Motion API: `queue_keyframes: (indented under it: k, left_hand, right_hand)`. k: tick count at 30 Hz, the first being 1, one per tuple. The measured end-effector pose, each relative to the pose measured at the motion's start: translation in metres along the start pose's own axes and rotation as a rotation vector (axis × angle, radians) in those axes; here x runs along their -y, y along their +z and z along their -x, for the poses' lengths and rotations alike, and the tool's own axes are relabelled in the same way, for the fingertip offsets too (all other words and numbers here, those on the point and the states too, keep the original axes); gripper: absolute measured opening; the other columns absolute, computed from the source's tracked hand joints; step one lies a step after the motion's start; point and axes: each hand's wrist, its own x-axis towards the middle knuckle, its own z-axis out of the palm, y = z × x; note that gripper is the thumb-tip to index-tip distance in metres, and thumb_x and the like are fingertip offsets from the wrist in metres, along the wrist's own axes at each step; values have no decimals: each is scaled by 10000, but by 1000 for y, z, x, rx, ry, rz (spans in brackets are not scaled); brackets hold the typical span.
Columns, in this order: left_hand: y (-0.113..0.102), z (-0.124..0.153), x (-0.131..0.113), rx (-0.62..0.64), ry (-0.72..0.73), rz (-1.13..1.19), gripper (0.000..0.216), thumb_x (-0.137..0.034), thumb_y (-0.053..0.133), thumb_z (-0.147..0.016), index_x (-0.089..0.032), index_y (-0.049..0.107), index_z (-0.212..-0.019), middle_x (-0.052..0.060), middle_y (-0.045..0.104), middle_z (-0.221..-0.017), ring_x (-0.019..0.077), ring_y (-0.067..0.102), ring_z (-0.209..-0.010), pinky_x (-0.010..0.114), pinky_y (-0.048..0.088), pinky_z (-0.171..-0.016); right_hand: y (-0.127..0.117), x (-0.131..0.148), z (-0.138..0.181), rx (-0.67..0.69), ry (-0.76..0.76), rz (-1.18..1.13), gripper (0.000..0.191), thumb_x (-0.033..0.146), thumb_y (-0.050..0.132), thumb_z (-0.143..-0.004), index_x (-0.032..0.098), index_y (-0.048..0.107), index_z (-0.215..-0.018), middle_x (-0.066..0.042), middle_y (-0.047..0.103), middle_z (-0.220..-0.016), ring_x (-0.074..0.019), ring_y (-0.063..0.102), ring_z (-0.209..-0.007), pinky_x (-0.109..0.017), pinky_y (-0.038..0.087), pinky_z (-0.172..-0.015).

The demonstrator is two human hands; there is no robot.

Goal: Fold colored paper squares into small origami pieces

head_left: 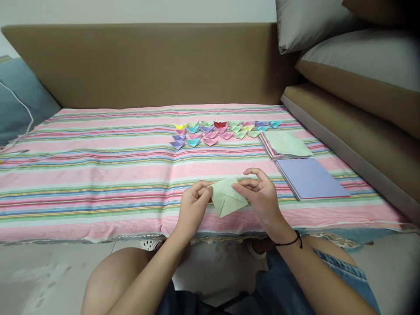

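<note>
A pale green folded paper (229, 199) is held up between my two hands, above the front part of the striped cloth. My left hand (196, 199) pinches its left corner between thumb and fingers. On the upper right edge, my right hand (260, 192) grips it with the thumb in front and fingers behind; the index finger is raised and curved. Fold lines and a flap show on the paper's near face. Farther back stand several small folded paper boats (211, 134) in rows, in pink, green, blue, purple, yellow and red.
To the right lie a stack of pale green and mixed paper sheets (288, 144) and a stack topped with purple paper (311, 178). The striped cloth (82, 175) covers the surface. Cushions (361, 65) are piled at the right, and a brown backrest (157, 65) stands behind.
</note>
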Motion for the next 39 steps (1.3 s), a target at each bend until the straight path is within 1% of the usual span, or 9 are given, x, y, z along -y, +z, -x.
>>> queue_keyframes:
  k: [5,10,13,15,17,21,31,37,39]
  left_hand:
    - [0,1,-2,28,-11,56,184,-300,543,-784,-156,654,-805,22,635,-770,146,586,-690,236,485,-599]
    - [-2,2,-4,64,-16,70,248,-343,487,-829,-158,651,-854,52,649,-890,170,598,-785,251,499,-629]
    - [-3,2,-4,60,-19,32,236,-372,585,-774,-158,627,-863,41,648,-813,154,594,-741,232,488,-606]
    - [-4,2,-2,76,-21,3,277,-320,713,-663,-158,602,-857,16,639,-719,138,591,-679,214,475,-582]
    - [-4,1,-1,101,-39,8,345,-273,759,-606,-162,573,-874,4,639,-674,130,591,-624,214,471,-566]
    - [-5,0,0,121,-80,15,403,-270,740,-639,-181,519,-964,10,662,-656,128,589,-552,225,466,-535]
    - [-4,2,2,106,-16,4,498,-213,737,-633,-207,418,-1016,-34,636,-604,112,572,-539,198,445,-523]
    - [-5,2,0,39,-11,38,500,-251,739,-634,-220,381,-981,-34,658,-609,121,587,-505,194,434,-494]
    - [-5,3,-1,43,-3,32,501,-250,739,-634,-223,368,-971,-40,657,-601,122,591,-502,193,435,-495]
  right_hand:
    - [-1,2,0,6,3,-6,428,223,793,-568,218,490,-870,30,686,-615,-105,568,-479,-193,416,-442]
    - [-3,1,0,25,8,40,432,245,788,-579,226,480,-882,26,687,-627,-129,598,-514,-215,444,-474]
    - [-3,0,0,80,30,71,426,246,785,-586,227,477,-880,32,680,-618,-128,603,-521,-215,454,-490]
    - [-3,0,0,117,40,85,428,236,788,-582,227,479,-879,41,670,-606,-121,602,-519,-208,455,-496]
    - [-4,0,0,138,42,92,432,227,788,-584,229,480,-886,46,664,-606,-118,604,-525,-202,456,-498]
    - [-4,1,0,153,45,105,437,231,781,-596,237,470,-902,47,658,-614,-126,610,-535,-206,458,-488]
    - [-1,-3,0,181,37,110,517,255,767,-612,254,411,-986,59,642,-631,-131,614,-563,-237,484,-551]
    - [-1,-6,4,322,83,169,670,280,734,-654,265,327,-1186,13,670,-728,-162,625,-621,-272,488,-565]
    - [0,-6,6,334,74,194,681,278,721,-670,263,314,-1215,13,665,-722,-158,617,-613,-271,483,-561]
